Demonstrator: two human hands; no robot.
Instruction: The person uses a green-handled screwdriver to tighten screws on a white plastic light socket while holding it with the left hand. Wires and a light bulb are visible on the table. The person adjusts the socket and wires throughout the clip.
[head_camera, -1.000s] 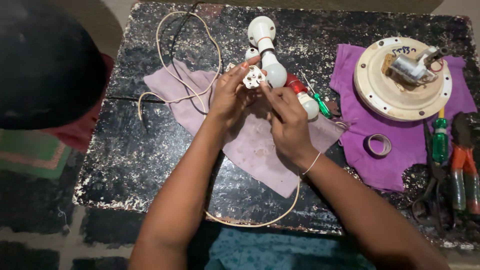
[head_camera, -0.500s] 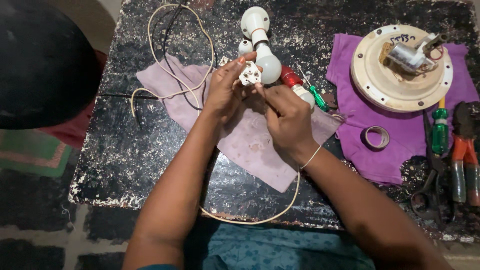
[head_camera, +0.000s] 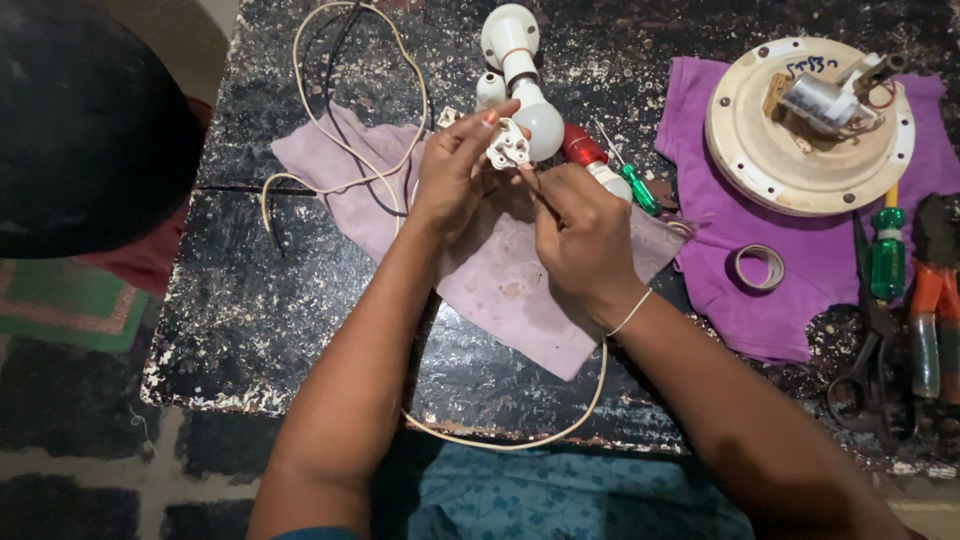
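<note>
White plug (head_camera: 508, 146) unmoved since earlier (left hand (head_camera: 455, 175), right hand (head_camera: 580, 235) both gripping).

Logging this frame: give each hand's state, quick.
Left hand: closed, pinching the small white plug piece.
Right hand: closed; what it holds cannot be told.

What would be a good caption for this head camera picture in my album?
Left hand holds a small white plug part while the right hand works at it above a pink cloth.

plug piece (head_camera: 508, 146) above cloth (head_camera: 500, 280) on table (head_camera: 250, 300), round plate (head_camera: 800, 150) right, pliers (head_camera: 935, 300) far right
</note>
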